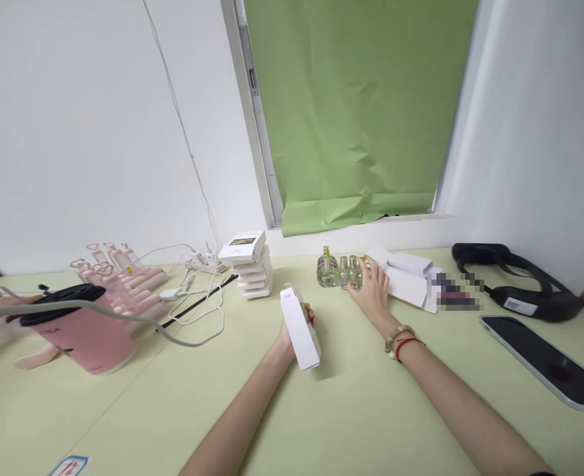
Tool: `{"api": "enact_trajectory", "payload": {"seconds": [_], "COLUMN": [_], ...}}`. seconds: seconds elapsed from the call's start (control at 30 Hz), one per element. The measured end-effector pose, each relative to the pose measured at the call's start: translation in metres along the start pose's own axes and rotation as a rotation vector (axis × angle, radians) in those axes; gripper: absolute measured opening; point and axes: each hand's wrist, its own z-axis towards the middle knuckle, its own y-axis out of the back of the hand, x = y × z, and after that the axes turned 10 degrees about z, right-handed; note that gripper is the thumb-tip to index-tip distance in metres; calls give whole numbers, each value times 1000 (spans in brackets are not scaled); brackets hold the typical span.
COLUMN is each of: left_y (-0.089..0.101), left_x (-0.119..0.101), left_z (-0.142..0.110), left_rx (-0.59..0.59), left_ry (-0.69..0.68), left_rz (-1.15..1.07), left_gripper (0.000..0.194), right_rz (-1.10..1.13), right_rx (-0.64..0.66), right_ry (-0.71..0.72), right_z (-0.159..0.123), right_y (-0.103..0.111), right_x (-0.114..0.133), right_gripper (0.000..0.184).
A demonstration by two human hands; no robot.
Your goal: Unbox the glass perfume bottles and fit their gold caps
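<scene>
My left hand [292, 334] is closed around a narrow white cardboard box [301, 330], held tilted above the table. My right hand [372, 289] reaches to a row of small clear glass bottles and grips at its right end, thumb in front; part of the gripped bottle is hidden by the fingers. Two slim glass bottles [344, 272] stand close together beside that hand. Left of them is a wider glass perfume bottle [327, 270] with a greenish top. White cardboard pieces [411, 284] lie just right of my right hand.
A stack of white boxes [252, 264] stands left of the bottles. Farther left are a charger with tangled cables [205, 291], pink-handled items [127, 284] and a pink cup [86, 334]. At right lie a black headset [520, 284] and a phone [544, 360]. A cable crosses the left foreground.
</scene>
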Motion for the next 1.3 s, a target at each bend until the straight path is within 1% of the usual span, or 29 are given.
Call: {"api": "enact_trajectory", "payload": {"seconds": [0.07,0.13,0.2,0.3,0.37,0.6,0.77,0.87,0.97,1.07,1.2,1.3], "left_y": [-2,-4,-6,-6,-6,-4,2,8,13,17,18,17], "left_x": [0,0,0,0,0,-1,0,-4,-8,-10,-11,-11], "left_z": [-1,-1,-2,-3,-3,-2,1,0,-3,-4,-3,-2], "left_rx": [-25,-43,-53,-56,-55,-30,14,53,83,99,107,91], "left_ry": [-17,-31,-39,-42,-39,-28,-24,1,21,18,16,7], "left_rz": [12,26,37,47,48,37,19,2,-29,-63,-70,-42], "left_gripper": [15,17,19,20,20,17,17,18,16,14,15,14], "right_rz": [-27,-48,-67,-80,-82,-55,-41,-31,-7,20,12,-22], "right_rx": [3,14,30,48,44,23,18,27,54,110,196,203], "right_ry": [8,16,4,-52,-62,19,43,77,104,107,112,139], "right_z": [2,4,6,8,9,15,18,23,30,38,46,49], "right_y": [-6,-12,-17,-19,-19,-12,-10,-9,-6,-2,3,8], "right_x": [2,2,2,1,0,0,-3,-5,-7,-9,-12,-6], "right_gripper": [69,71,68,61,56,44,39,34,27,20,20,24]}}
